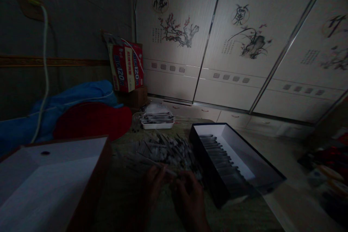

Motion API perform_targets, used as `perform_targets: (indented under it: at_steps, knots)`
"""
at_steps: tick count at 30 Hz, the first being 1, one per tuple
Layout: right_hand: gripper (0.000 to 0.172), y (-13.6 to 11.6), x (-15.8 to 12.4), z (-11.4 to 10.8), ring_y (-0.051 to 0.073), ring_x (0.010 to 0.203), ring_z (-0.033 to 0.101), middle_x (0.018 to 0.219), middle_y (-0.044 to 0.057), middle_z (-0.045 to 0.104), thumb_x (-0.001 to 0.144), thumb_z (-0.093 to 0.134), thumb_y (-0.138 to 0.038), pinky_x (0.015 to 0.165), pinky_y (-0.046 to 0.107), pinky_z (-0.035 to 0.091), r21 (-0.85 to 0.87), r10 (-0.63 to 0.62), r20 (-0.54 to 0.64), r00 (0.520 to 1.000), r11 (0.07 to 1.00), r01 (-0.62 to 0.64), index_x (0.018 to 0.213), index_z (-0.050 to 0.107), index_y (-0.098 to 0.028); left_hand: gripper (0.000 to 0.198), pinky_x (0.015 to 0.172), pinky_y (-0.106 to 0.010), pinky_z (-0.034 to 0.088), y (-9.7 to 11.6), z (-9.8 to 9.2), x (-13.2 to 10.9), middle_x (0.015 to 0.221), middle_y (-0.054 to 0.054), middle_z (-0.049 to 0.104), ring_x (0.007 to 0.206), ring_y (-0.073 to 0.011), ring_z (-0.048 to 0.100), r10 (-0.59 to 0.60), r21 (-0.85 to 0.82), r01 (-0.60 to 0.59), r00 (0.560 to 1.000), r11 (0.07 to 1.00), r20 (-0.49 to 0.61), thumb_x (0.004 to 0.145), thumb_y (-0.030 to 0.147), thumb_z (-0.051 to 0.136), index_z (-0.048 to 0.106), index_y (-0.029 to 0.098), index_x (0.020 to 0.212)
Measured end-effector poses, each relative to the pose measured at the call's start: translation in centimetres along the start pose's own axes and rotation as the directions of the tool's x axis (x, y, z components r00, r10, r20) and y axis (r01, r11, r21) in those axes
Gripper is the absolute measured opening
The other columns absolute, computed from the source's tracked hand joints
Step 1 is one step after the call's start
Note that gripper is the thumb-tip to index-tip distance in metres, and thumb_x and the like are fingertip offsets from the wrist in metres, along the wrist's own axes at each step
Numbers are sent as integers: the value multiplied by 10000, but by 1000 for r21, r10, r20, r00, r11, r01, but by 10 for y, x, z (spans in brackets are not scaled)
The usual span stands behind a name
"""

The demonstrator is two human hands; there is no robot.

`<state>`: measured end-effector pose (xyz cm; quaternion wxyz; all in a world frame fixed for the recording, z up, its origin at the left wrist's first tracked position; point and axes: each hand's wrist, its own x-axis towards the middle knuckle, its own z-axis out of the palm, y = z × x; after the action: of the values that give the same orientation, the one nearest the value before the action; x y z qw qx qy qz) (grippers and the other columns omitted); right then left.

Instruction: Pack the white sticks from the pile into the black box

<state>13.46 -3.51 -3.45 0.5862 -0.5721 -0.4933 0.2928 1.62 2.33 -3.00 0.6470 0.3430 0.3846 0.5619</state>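
Observation:
In the dim light my left hand (152,185) and my right hand (189,194) are close together over the table, both with fingers closed. Between them runs a slender pale pen (170,172), gripped at its left part by the left fingers and at its right end by the right fingers. Just beyond the hands lies a loose heap of similar pens (165,148), pointing in many directions. To the right, a dark box (252,156) with a white inside holds a row of pens (220,156) laid side by side. Finer details of the held pen are too dark to make out.
A white tray (157,125) of slender pieces stands behind the heap. At left is a large open box (67,159) with a white inside, near red cloth (95,119) and blue cloth (81,94). A red carton (126,67) and cabinet doors (174,18) stand behind.

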Motion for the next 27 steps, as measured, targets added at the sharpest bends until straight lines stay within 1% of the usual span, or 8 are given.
perform_targets:
  at_steps: [3,6,13,18,20,22,24,27]
  knots:
    - [204,-3,0,0,151,633,585,701,19,643,804,554,-328,554,212,454,47,11,-19,1000,999,-10,862,643,-153,344,560,-285,525,-1,0,1,633,-39,692,581,-192,663,-1,27,1,1000,1000,-3,567,419,786,642,148,723]
    - [215,-5,1,0,157,642,604,724,35,662,789,571,-323,565,218,468,56,20,-31,999,998,-18,869,652,-141,326,569,-286,530,-3,-2,2,647,-39,695,589,-188,662,7,38,-7,1000,999,8,588,409,778,643,148,730]
    - [213,4,2,-1,142,601,583,683,19,640,799,579,-328,533,213,460,115,48,-5,999,992,-47,884,633,-141,328,564,-306,535,-10,-6,5,648,-45,703,580,-195,663,21,59,-23,999,998,37,625,419,757,638,145,761]
    - [233,1,1,-3,143,594,577,678,22,640,819,563,-341,536,218,457,73,48,28,998,996,-50,884,639,-130,330,584,-302,533,-6,-4,1,653,-45,702,602,-193,663,8,43,-10,999,999,50,623,421,760,638,148,764]
    - [245,2,1,-4,132,574,558,645,6,614,852,518,-363,527,209,440,28,27,50,998,999,-28,822,630,-147,339,596,-302,534,-3,-2,0,665,-42,701,613,-190,664,2,38,-4,998,999,60,612,420,767,637,150,770]
    - [298,6,1,-3,120,533,519,589,-13,566,879,469,-387,497,200,411,-35,-9,54,999,999,11,723,600,-170,362,587,-290,531,-2,0,-1,654,-31,697,599,-181,659,-8,36,5,998,999,66,580,431,784,633,152,754]
    - [339,12,1,-3,126,536,504,586,-6,553,876,458,-424,500,210,407,-92,-56,13,998,994,57,665,576,-187,398,559,-276,525,-2,1,0,634,-19,690,576,-171,652,-17,30,15,998,999,62,539,459,798,629,155,733]
    - [357,17,1,-3,150,576,522,625,18,582,851,469,-481,540,237,431,-152,-123,-52,991,982,114,659,590,-205,420,541,-271,524,-3,2,2,614,-9,687,561,-166,646,-15,19,14,997,1000,79,516,484,800,622,157,711]
